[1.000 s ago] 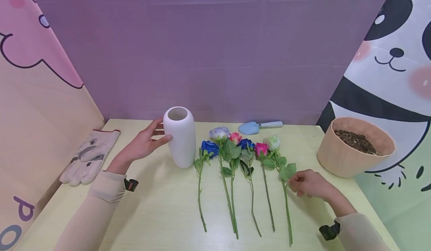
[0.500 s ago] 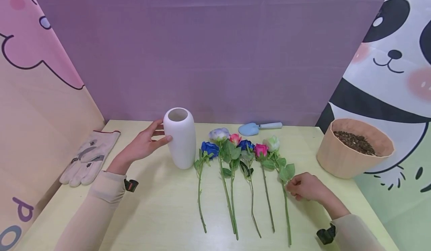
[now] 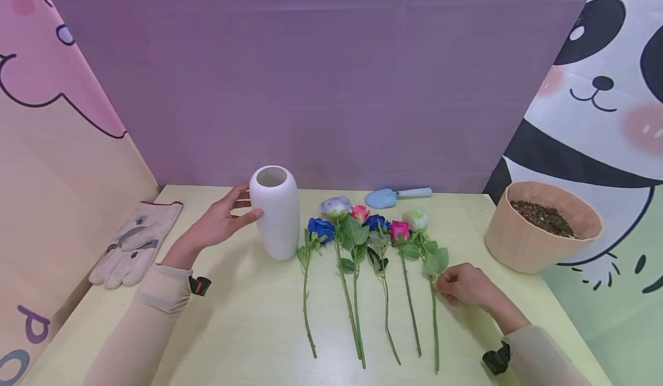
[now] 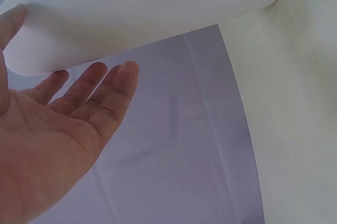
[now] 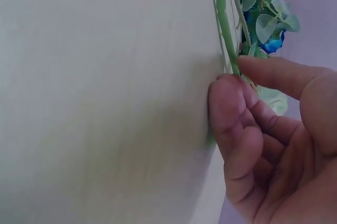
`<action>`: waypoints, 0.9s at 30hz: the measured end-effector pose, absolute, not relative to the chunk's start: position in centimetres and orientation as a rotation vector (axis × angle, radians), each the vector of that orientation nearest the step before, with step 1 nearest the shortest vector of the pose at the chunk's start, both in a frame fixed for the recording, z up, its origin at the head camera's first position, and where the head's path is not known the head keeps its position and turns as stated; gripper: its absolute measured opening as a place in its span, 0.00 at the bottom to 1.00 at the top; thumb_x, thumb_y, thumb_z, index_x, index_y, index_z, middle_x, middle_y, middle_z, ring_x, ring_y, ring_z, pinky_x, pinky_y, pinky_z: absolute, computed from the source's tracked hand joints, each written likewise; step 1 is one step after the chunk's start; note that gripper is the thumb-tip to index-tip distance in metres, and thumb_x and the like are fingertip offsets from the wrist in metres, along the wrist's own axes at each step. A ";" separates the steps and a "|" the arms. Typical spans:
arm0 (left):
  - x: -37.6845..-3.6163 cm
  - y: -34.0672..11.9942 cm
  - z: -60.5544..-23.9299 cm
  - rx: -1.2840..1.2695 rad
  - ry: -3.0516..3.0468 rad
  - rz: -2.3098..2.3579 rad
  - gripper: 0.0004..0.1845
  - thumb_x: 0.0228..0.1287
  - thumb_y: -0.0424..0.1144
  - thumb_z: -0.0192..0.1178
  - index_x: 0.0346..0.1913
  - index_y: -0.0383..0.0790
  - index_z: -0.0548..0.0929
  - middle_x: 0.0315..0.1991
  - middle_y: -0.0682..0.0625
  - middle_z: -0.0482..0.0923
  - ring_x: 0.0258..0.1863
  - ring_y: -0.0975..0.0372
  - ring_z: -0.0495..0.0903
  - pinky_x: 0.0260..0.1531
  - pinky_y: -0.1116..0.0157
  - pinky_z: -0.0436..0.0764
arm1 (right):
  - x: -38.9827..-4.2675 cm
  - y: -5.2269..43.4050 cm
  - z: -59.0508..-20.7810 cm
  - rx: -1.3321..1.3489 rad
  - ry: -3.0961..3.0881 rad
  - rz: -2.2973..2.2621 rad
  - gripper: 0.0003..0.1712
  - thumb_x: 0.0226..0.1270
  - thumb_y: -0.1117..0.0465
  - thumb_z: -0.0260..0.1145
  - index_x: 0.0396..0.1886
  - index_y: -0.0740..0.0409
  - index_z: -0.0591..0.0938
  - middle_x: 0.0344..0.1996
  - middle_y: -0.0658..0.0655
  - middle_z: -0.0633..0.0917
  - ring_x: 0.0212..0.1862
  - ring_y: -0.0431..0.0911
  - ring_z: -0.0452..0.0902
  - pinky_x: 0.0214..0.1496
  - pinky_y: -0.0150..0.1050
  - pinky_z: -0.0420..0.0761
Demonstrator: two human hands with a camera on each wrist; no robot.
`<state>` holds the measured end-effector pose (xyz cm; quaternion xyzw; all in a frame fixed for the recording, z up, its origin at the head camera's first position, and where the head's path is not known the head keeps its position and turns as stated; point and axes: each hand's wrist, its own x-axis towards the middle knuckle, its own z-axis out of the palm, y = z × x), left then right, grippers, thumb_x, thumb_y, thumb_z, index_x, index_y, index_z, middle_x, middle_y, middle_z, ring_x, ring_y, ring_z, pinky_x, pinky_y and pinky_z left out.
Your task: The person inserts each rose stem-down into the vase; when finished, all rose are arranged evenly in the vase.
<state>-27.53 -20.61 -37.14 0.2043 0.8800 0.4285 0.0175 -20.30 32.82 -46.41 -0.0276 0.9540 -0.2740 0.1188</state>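
My left hand (image 3: 220,219) is at the left side of a tall white vase (image 3: 279,225), which stands upright. Its thumb touches the front of the vase (image 4: 158,2), and its loosely extended fingers reach the far side, several of their tips apart from the wall. At the right, my right hand (image 3: 468,285) pinches the green stem (image 5: 225,23) of a pale green-white artificial rose (image 3: 416,219) just below its leaves, between thumb and forefinger. The rose lies at the right end of a row of artificial flowers, including a blue rose (image 3: 322,230) and a magenta rose (image 3: 399,230).
Behind the flowers lies a light-blue garden trowel (image 3: 381,198). A tan pot (image 3: 518,242) with dark soil stands at the right table edge, beyond my right hand. Work gloves (image 3: 136,242) rest at the left edge. A purple backdrop (image 3: 331,87) rises behind the table.
My right hand has moved slightly left and closed its pinch on the pale rose's stem; the stem and leaves have shifted left too. The left hand and vase have stayed put.
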 end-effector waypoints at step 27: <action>-27.7 -20.9 -37.1 0.613 2.753 1.303 0.37 0.70 0.55 0.61 0.77 0.54 0.58 0.69 0.45 0.71 0.70 0.45 0.71 0.61 0.42 0.76 | -21.3 32.5 -45.9 0.178 2.486 -1.320 0.11 0.71 0.64 0.62 0.43 0.71 0.79 0.31 0.56 0.87 0.33 0.44 0.84 0.37 0.41 0.88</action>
